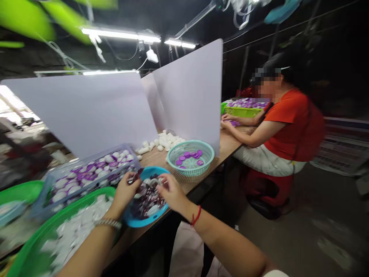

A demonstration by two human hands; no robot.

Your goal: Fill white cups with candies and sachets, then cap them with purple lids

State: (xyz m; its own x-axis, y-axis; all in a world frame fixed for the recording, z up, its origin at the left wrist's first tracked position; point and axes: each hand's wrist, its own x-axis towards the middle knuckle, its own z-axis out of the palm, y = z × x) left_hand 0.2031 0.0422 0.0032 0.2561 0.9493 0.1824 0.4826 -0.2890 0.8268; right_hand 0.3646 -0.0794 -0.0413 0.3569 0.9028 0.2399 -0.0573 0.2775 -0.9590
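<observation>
A blue basin [134, 220] holds many small dark, shiny pieces and some whitish ones. Over its left side, my left hand [127, 188] is closed, pinching a small dark piece [133, 179]. My right hand [174, 192] hovers at the basin's right side with fingers curled; its fingertips are smeared and whatever they hold, if anything, cannot be made out. Behind the basin on the right, a pale green basket [192, 171] contains several purple discs [187, 154]. To the left lies a clear bin [44, 200] full of white and purple round pieces.
A large green basket [31, 246] with white pieces stands at the lower left. White cylindrical pieces [165, 141] lie before upright pale panels [100, 111]. On the right, a person in red [294, 123] sits by a yellow-green crate [243, 112].
</observation>
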